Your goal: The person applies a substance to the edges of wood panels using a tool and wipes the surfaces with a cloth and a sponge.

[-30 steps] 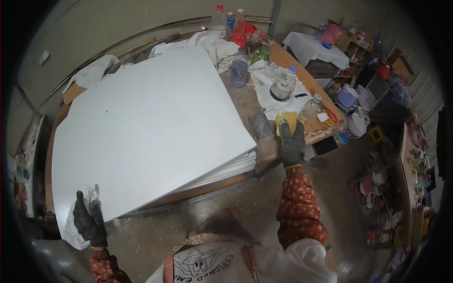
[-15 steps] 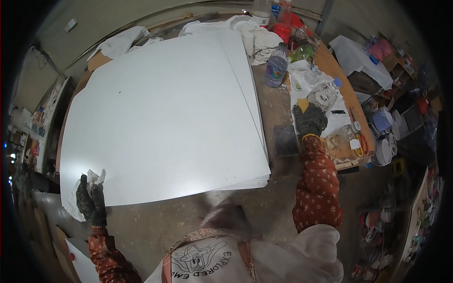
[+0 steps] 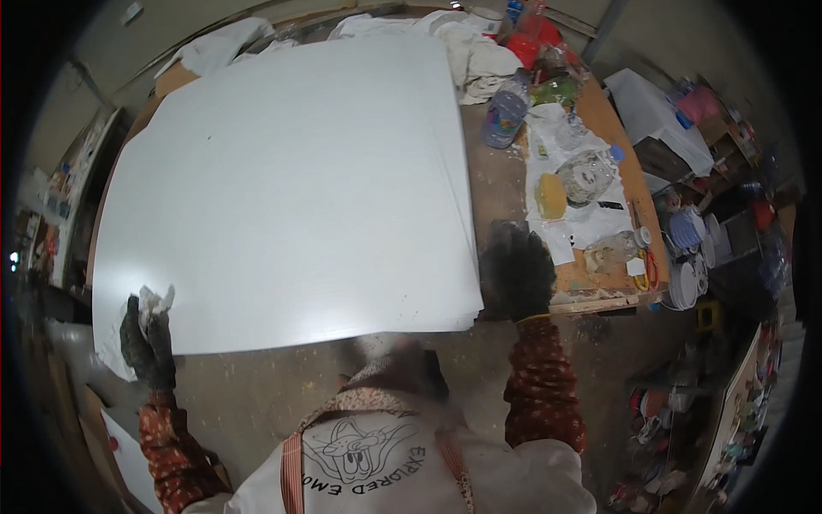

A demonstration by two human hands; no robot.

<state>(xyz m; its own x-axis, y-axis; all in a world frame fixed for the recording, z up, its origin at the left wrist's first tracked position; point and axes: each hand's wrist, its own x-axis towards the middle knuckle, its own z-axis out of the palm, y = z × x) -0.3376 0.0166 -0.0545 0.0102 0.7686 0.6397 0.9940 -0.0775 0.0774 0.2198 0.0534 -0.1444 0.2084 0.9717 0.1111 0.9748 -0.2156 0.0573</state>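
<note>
A stack of large white boards [image 3: 291,188] covers most of the table. At its near left corner my left hand [image 3: 150,343], in a dark work glove, is closed on a crumpled white cloth [image 3: 157,300]. My right hand [image 3: 519,272], in a dark glove too, is beside the stack's near right edge, over a dark square pad [image 3: 507,229]. Motion smears its fingers, and whether it grips the pad is hidden. Beyond it a yellow sponge [image 3: 550,197] lies on a white sheet [image 3: 561,236], next to a clear bottle with a blue cap [image 3: 591,178].
On the table's right side are a labelled plastic bottle [image 3: 505,118], a clear bottle lying down [image 3: 612,253] and scissors with red and yellow handles [image 3: 646,270]. White rags [image 3: 479,60] lie along the far edge. Buckets [image 3: 685,231] stand on the right.
My right hand has left the yellow sponge and come nearer, over the dark pad. The sponge now shows whole on the sheet. My left hand still holds the cloth at the corner.
</note>
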